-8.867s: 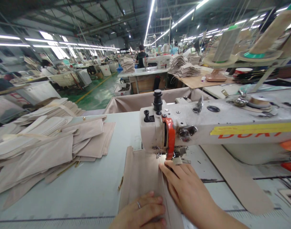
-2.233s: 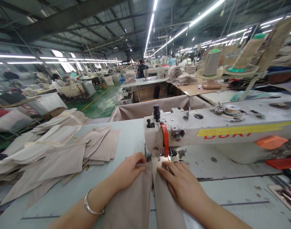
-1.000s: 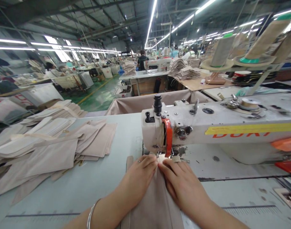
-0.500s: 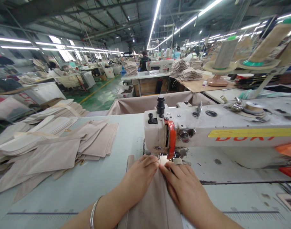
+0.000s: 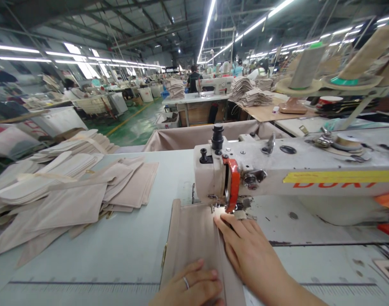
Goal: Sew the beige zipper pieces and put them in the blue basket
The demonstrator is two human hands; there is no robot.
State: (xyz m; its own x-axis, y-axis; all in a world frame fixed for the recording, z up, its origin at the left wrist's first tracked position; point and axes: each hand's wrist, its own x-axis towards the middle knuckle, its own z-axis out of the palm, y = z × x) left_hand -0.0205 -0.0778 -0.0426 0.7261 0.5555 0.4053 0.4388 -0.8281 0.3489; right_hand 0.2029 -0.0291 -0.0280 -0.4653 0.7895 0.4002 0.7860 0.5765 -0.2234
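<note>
A beige fabric piece lies flat on the table, its far end under the head of the sewing machine. My right hand rests flat on the fabric's right side, fingers stretched toward the needle area by the orange guard. At the bottom edge my left hand, wearing a ring, presses on the near end of the fabric with fingers lying together. A small brass fitting shows at the fabric's left edge.
Stacks of beige fabric pieces cover the table's left side. Thread cones stand on a rack at the upper right. A beige cloth bin hangs behind the table. Other workers and sewing stations fill the hall beyond.
My left hand has pulled back from the needle area to the near end of the fabric. The fabric now lies spread flat under the machine head. My right hand stayed by the needle.
</note>
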